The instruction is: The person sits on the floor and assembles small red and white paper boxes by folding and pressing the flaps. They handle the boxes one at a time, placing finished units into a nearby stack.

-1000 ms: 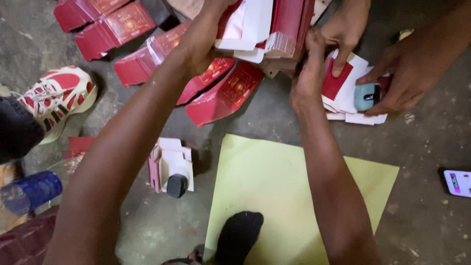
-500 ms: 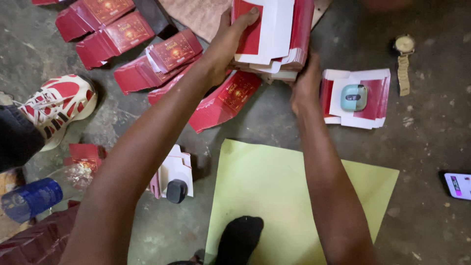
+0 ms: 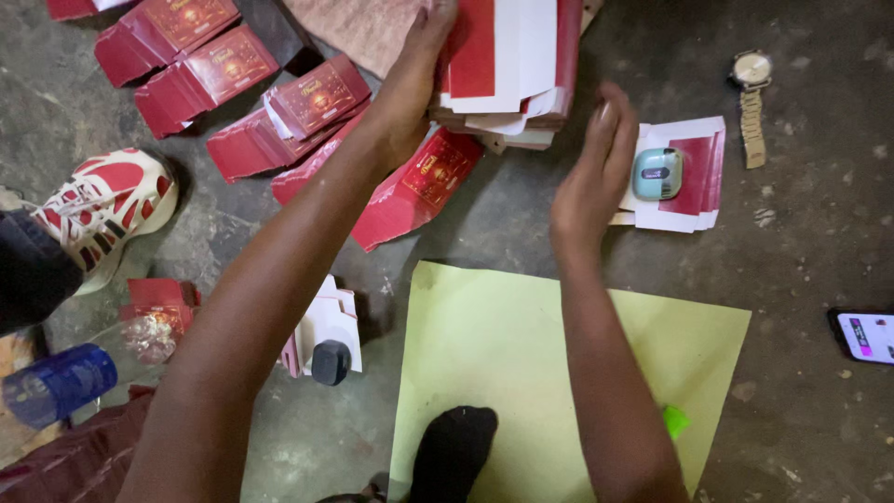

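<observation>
My left hand (image 3: 410, 88) grips the left side of a stack of flat red and white cardboard box blanks (image 3: 517, 65) standing on the concrete floor, thumb over its top. Just to the right and below the stack, my right hand (image 3: 596, 168) is off it, with its fingers loosely apart and holding nothing. Right beside that hand lies a small pile of red and white blanks (image 3: 694, 182) with a teal tape dispenser (image 3: 656, 174) on top. More red printed blanks (image 3: 419, 186) lie under and left of the big stack.
A yellow-green sheet (image 3: 521, 363) lies in front of me with a black-socked foot (image 3: 456, 447) on it. A wristwatch (image 3: 750, 102) and a phone (image 3: 866, 335) lie on the right. On the left are a red and white shoe (image 3: 102, 210), a blue bottle (image 3: 56, 382) and a small white pile (image 3: 326, 340).
Another person's hands at the top right have gone from view. My right hand has let go of the stack's right edge and dropped down and to the right. My left hand stays on it.
</observation>
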